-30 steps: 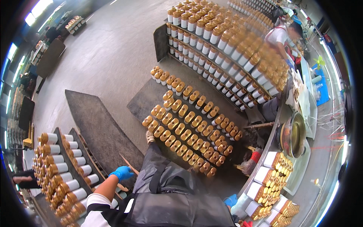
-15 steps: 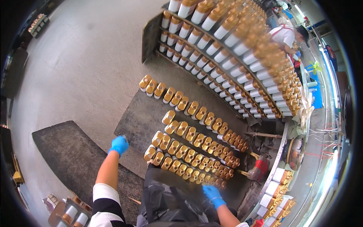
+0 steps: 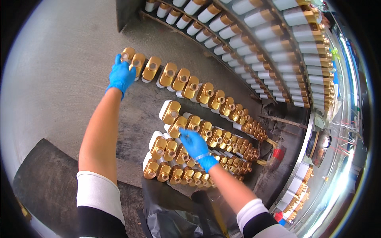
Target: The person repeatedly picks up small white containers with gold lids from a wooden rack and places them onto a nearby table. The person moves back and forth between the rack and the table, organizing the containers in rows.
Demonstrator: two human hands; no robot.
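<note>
Rows of white bottles with gold shoulders and round necks stand in front of me. At the left end of the far row, my gloved left hand (image 3: 121,76) has its fingers and thumb around the end bottle (image 3: 127,54). The hand hides the lower part of that bottle. My right hand (image 3: 193,143), also in a blue glove, reaches over the nearer rows. Its outstretched fingertips are at the gold top of a second-row bottle (image 3: 177,126); whether they press on it is hard to see. Beside that one is the row's end bottle (image 3: 171,112).
A tiered rack (image 3: 222,33) full of similar bottles curves along the far right. Dark mats (image 3: 47,186) lie on the grey floor (image 3: 59,79) at left. Red wrapping surrounds a bar (image 3: 278,154) right of the rows. More bottles (image 3: 295,190) stand beyond the metal edge.
My left hand has moved forward from above the mat to the far row's end bottle. My right hand has risen from near my apron to the second row. The view has shifted closer to the rows.
</note>
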